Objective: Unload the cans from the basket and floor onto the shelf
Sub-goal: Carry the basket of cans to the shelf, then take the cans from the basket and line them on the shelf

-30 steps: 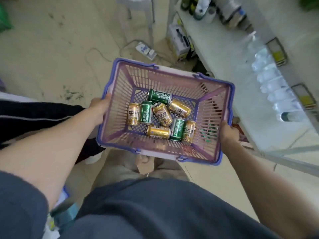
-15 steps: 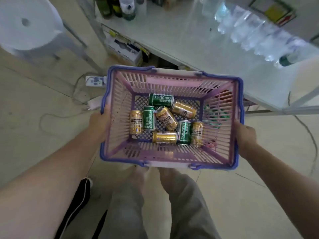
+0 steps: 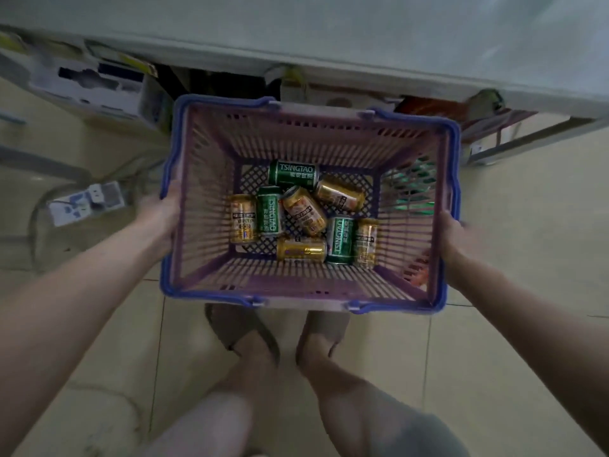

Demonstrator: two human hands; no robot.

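Observation:
I hold a pink plastic basket with a blue rim in front of me, above my feet. My left hand grips its left side and my right hand grips its right side. Several cans lie on the basket's floor: green Tsingtao cans and gold cans, all on their sides. The pale shelf runs across the top of the view, just beyond the basket's far rim.
Under the shelf sit a white cardboard box at left and red and white packages at right. A white power strip with cables lies on the tiled floor at left. My sandalled feet stand below the basket.
I have turned and stepped up to face the shelf squarely, carrying the basket with me. The shelf edge now lies directly ahead; the bottles and stool have left the view.

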